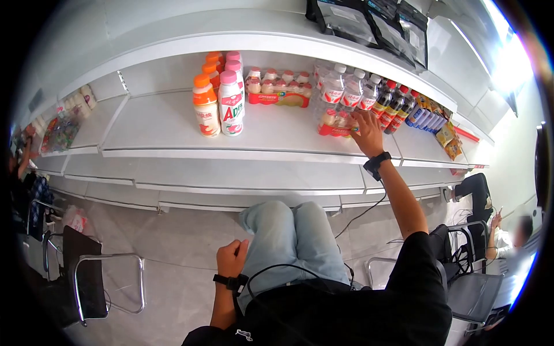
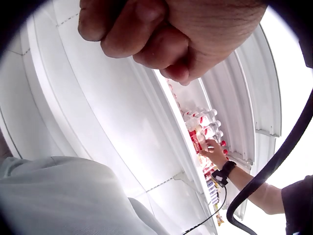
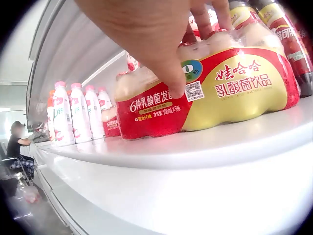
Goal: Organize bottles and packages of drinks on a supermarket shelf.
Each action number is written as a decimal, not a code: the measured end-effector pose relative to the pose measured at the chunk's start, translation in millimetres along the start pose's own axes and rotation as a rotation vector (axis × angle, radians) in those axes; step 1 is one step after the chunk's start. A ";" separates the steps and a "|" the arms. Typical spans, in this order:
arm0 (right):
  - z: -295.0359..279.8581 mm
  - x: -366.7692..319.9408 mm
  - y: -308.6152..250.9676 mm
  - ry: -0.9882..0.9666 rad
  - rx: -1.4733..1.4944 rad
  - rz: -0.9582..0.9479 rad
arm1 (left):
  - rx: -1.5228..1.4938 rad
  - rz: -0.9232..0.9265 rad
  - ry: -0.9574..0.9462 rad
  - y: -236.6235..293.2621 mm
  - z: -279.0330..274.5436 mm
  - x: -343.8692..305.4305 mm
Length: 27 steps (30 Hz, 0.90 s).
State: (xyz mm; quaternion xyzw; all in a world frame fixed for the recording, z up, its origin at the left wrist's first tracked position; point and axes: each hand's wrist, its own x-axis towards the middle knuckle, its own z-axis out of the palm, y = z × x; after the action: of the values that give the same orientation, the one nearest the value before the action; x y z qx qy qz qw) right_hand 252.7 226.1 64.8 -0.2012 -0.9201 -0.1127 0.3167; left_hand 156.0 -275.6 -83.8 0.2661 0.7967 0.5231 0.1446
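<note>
My right hand reaches onto the upper shelf and grips a shrink-wrapped pack of small yogurt-drink bottles. In the right wrist view the thumb presses the pack's red and yellow front, while the fingers reach over its top. The pack sits at the shelf's front edge, before clear water bottles with red-and-white labels. Above the lap, my left hand is held with its fingers curled in and nothing in them, as the left wrist view also shows.
Orange-capped and pink-capped bottles stand left of centre. Another yogurt-drink pack lies further back. Dark cola bottles are right of the hand. An upper shelf overhangs everything. A cable hangs from the right wrist.
</note>
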 end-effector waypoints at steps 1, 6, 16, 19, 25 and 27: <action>-0.5 -1.5 -1.6 0.007 -0.003 0.006 | 0.000 -0.007 -0.011 -1.5 1.0 -0.4; -0.2 1.3 -28.8 0.066 0.031 0.008 | 0.002 -0.012 0.002 -4.4 -5.2 0.1; 50.9 116.7 -149.0 -0.174 0.293 -0.156 | -0.016 -0.057 0.020 1.5 -13.8 3.0; 98.0 152.7 -152.1 -0.186 0.204 -0.073 | -0.039 -0.067 0.058 -6.7 -22.3 4.0; 107.1 173.4 -176.4 -0.215 -0.082 -0.016 | -0.072 -0.113 0.079 -9.2 -26.7 5.0; 107.8 166.0 -177.1 -0.259 0.012 -0.060 | -0.090 -0.133 0.081 -7.0 -26.0 4.6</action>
State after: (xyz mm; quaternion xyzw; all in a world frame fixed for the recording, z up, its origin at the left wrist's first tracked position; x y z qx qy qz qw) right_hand -2.8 153.5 71.5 -0.1847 -0.9595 -0.0897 0.1927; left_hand 137.0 -294.8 -79.3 0.1845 0.7933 0.5582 0.1583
